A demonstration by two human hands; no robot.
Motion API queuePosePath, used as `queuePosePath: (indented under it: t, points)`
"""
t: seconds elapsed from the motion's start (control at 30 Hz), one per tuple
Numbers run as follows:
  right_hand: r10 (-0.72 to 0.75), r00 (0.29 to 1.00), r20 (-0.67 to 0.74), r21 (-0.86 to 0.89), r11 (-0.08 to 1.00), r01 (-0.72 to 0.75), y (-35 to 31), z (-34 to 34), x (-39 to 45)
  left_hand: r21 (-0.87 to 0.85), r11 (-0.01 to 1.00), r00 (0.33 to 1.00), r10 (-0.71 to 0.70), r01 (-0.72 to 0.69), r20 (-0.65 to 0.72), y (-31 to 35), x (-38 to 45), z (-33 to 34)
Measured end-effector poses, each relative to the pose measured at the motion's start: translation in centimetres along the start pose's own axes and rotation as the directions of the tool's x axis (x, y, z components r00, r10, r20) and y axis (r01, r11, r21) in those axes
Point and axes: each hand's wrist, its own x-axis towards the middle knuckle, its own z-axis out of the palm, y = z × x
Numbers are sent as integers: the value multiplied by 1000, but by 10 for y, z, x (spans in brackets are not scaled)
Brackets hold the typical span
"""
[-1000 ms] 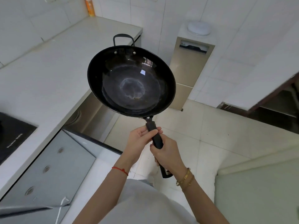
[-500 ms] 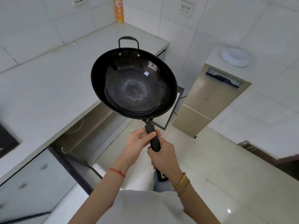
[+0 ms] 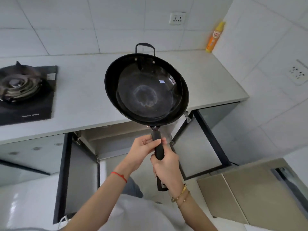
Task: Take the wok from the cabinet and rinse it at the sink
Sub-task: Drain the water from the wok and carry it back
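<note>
I hold the black wok point(image 3: 146, 88) above the countertop point(image 3: 86, 97) edge, my left hand point(image 3: 141, 151) and right hand point(image 3: 166, 167) both clasping its handle point(image 3: 157, 147); my right palm hides the handle's lower part.

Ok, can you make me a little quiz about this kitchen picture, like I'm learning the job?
1. True or false: both cabinet doors under the counter are open.
2. Which hand grips the wok handle nearer the pan: A) left hand B) right hand?
3. Fill in: the orange bottle stands in the counter's far ____ corner.

Key: 1 true. 2 A, the left hand sits higher up the handle. 3 right.
</note>
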Motion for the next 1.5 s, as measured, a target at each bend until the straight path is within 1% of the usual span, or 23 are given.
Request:
queuePosePath:
  t: [0.1, 0.23, 0.33, 0.43, 0.53, 0.67, 0.87, 1.13, 1.3, 1.5]
  points:
    - [-11, 996, 83, -22, 1000, 13, -7, 5, 44, -37, 999, 996, 23, -26, -85, 13, 29, -12]
    - [-43, 986, 160, -38, 998, 50, -21, 29, 98, -87, 995, 985, 31, -47, -171, 32, 67, -42]
    - [-44, 983, 180, 9, 999, 43, -34, 56, 137, -90, 995, 977, 15, -35, -214, 50, 95, -73]
    - [-57, 980, 193, 26, 998, 53, -49, 83, 172, -121, 992, 959, -15, -21, -284, 68, 121, -102]
    - [-48, 976, 211, 16, 999, 46, -69, 114, 212, -129, 992, 946, -38, -3, -322, 90, 152, -137]
    - [-36, 971, 234, -1, 999, 38, -88, 156, 258, -122, 992, 944, -80, 43, -319, 116, 186, -186]
    - [16, 976, 218, 33, 999, -24, -98, 203, 296, -163, 982, 929, -150, 99, -339, 128, 220, -235]
    - [44, 972, 232, 6, 999, -46, -99, 232, 328, -240, 962, 907, -215, 132, -363, 134, 245, -261]
    - [33, 970, 240, -12, 999, -31, -98, 242, 337, -256, 954, 889, -252, 160, -383, 134, 252, -269]
    - [54, 967, 249, -21, 999, -50, -92, 250, 339, -252, 949, 888, -273, 187, -369, 133, 254, -277]
